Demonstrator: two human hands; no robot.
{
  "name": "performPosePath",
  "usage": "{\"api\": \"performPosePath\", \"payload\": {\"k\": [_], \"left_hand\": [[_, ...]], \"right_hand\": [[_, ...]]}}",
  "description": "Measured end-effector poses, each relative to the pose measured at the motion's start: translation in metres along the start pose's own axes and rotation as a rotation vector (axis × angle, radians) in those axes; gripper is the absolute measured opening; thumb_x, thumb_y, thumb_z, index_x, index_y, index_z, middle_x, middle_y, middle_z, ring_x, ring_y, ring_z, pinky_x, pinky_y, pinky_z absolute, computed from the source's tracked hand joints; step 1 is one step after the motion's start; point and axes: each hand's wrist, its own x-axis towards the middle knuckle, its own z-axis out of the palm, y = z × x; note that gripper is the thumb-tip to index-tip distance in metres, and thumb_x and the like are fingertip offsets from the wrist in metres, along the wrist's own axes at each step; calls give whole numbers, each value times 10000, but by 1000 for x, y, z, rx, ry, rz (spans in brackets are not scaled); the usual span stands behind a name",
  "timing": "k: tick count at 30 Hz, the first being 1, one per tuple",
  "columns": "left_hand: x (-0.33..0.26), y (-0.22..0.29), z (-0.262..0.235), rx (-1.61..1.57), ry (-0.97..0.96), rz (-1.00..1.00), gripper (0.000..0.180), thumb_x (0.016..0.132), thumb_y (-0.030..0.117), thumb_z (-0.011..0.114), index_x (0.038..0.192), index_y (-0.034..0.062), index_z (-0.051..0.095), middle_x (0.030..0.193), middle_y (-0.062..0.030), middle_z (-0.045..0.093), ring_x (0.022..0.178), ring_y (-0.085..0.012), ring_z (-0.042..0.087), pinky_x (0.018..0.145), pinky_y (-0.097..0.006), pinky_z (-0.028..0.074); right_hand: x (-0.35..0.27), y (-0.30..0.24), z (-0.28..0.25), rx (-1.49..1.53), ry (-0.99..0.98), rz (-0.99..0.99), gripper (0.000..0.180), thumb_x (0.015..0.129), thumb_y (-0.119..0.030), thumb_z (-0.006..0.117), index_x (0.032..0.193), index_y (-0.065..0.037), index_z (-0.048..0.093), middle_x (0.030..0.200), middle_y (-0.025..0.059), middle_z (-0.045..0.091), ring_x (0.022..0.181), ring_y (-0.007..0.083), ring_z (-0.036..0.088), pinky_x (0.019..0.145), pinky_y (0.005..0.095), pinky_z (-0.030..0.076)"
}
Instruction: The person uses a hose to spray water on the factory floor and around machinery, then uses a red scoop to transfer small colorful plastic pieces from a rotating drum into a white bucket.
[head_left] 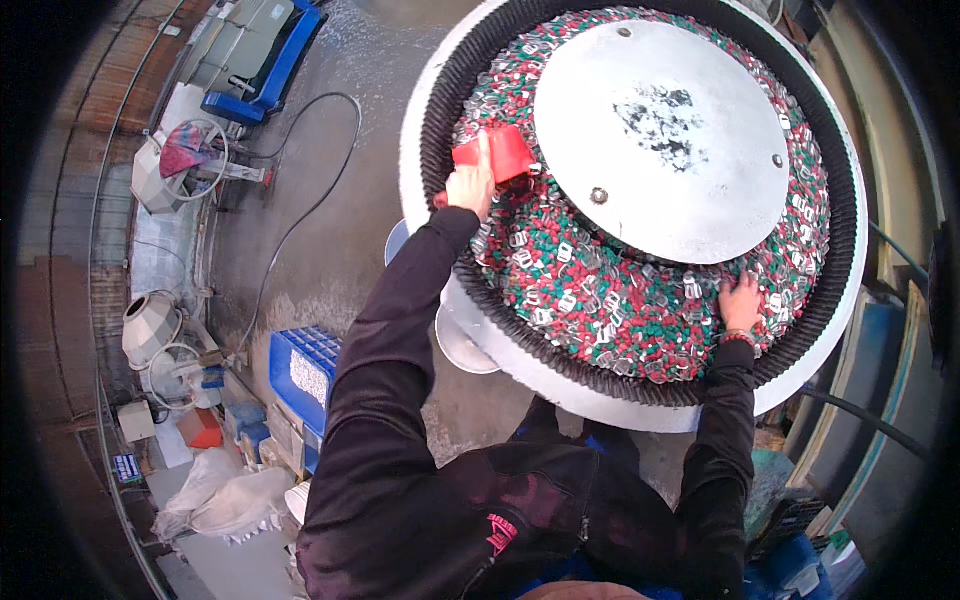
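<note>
In front of me stands a large round tub (590,404) with a white outer rim and a ribbed black inner wall. Small red and green pieces mixed with shiny metal buckles (566,300) fill its ring-shaped trough. A round white cover plate (660,140) with bolts and a dark worn patch sits over the middle. On the left side, my left hand (470,188) is closed on a red plastic scoop (497,154), its mouth down among the pieces. My right hand (740,302) rests on the pieces near the plate's lower right edge, fingers apart, fingertips partly sunk in.
A blue crate (300,378) with white pellets stands on the floor at left, near a white bucket (464,345) beneath the tub's edge. A black hose (300,215) curves over the wet floor. Machines with handwheels (190,160) line the left wall; boards (890,380) lean at right.
</note>
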Motion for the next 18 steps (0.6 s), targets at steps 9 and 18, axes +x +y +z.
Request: {"api": "performPosePath", "payload": {"k": [9, 18], "left_hand": [[-133, 96, -30, -506, -698, 56, 283, 723, 162, 528, 730, -118, 568, 607, -241, 574, 599, -366, 608, 556, -458, 491], [-158, 182, -69, -1455, -1263, -774, 163, 871, 153, 404, 840, -6, 406, 513, -29, 429, 362, -129, 391, 306, -263, 312]], "right_hand": [[-47, -61, -26, 327, -341, -94, 546, 776, -496, 492, 1193, -145, 518, 1157, 201, 513, 987, 406, 542, 819, 477, 445], [-131, -121, -85, 574, -461, -236, 538, 769, -468, 545, 1237, -210, 482, 1169, 195, 480, 1010, 396, 531, 838, 466, 433]]}}
